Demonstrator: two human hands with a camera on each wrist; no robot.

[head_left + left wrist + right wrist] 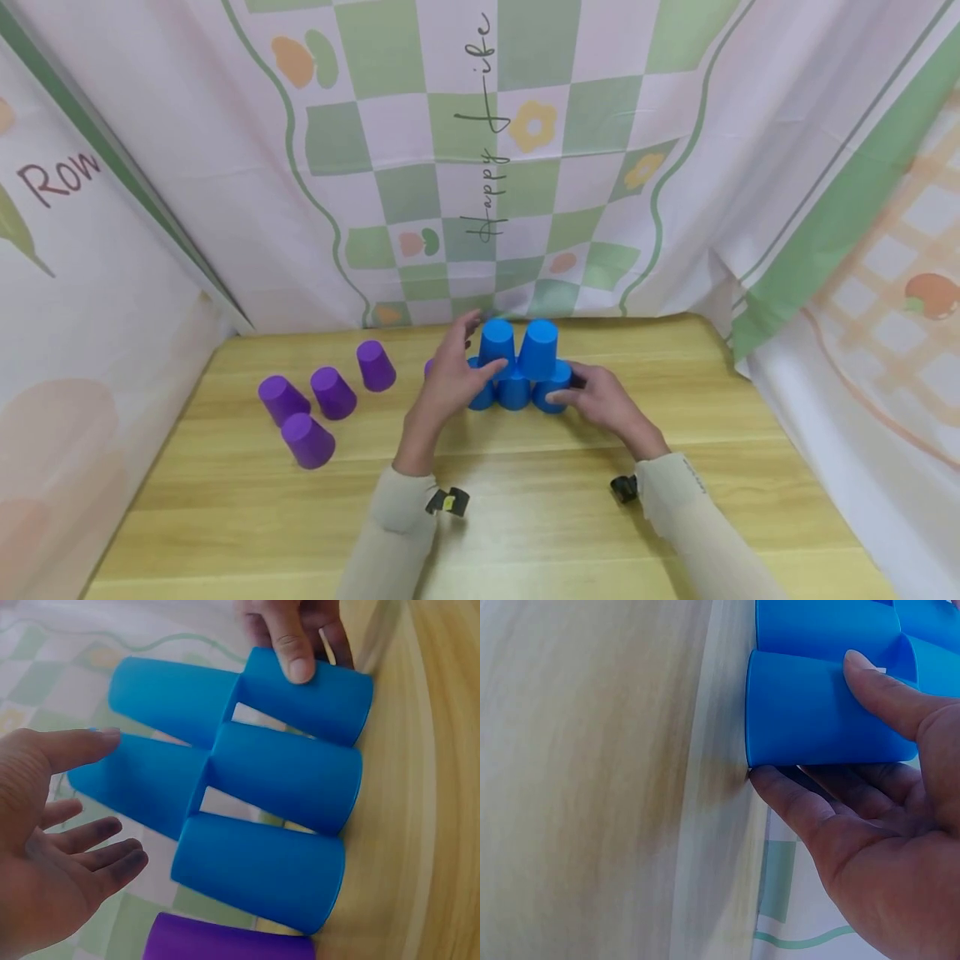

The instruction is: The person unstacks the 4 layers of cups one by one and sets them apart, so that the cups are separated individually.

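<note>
Left hand (450, 375) loose, right hand (603, 406) closed around one blue cup (817, 712), wooden table (532, 533) beneath, checked curtain (386, 50) behind

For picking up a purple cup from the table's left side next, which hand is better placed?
Probably the left hand: it is nearer the purple cups and grips nothing, while the right hand holds the bottom-right blue cup.
</note>
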